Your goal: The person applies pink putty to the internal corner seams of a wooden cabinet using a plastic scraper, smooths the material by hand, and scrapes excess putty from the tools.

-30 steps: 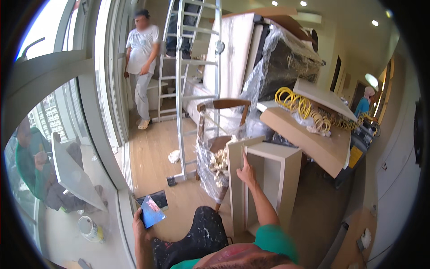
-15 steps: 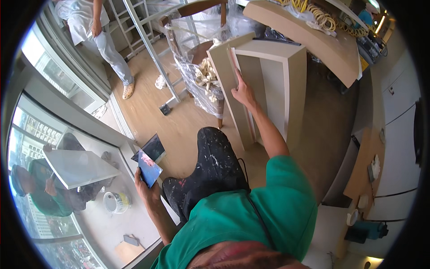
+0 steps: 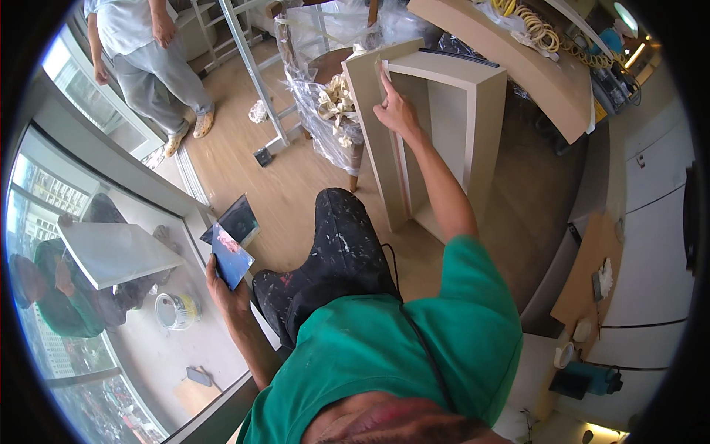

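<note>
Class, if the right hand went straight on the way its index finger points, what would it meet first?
The right hand would likely meet the beige board first, which it seems to touch near the upper end. Beyond, the wrapped chair looks roughly in line, though depth is unclear.

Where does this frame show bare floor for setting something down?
Bare wooden floor shows between the door track and the ladder, and right of the beige cabinet frame. It is crowded around the plastic-wrapped chair, between ladder and cabinet.
</note>
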The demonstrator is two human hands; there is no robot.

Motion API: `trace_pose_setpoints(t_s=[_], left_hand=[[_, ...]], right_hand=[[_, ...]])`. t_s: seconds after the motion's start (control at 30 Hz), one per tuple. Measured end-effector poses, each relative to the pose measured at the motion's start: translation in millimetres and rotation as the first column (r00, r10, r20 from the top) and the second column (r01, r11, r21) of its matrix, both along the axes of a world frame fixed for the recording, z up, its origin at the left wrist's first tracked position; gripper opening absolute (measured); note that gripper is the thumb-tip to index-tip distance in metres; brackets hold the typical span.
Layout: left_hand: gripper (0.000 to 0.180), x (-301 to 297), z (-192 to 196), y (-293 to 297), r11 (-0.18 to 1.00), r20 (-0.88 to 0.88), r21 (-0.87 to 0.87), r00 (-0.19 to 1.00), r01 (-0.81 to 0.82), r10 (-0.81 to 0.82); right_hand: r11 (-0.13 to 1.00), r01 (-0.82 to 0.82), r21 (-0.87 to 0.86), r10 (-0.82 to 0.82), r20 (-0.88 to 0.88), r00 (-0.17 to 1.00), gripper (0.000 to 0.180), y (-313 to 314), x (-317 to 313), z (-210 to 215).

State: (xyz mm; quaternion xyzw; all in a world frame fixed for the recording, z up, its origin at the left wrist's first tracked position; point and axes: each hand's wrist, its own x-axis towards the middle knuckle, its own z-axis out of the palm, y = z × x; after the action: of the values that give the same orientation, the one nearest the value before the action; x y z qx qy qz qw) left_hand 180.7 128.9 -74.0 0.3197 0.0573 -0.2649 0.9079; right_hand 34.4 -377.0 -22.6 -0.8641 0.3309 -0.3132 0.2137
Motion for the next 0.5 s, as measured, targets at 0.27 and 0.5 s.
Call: trace_pose_setpoints(t_s=[0.27,0.5], left_hand=[[0.025,-1.8,-4.7,2.4,0.999,-0.036,0.042,0.999,-0.034,0.036],[0.026,-2.5,-3.4,-1.7,0.996,-0.053,0.089,0.998,-0.022,0.027]], right_hand=[[0.999,0.051,-0.017,-0.052,-0.131,0.99,0.094,-39.1,17.2,-3.5],[0.972,0.028,0.234,-0.017,-0.049,0.999,0.09,-16.2,6.4,-10.7]])
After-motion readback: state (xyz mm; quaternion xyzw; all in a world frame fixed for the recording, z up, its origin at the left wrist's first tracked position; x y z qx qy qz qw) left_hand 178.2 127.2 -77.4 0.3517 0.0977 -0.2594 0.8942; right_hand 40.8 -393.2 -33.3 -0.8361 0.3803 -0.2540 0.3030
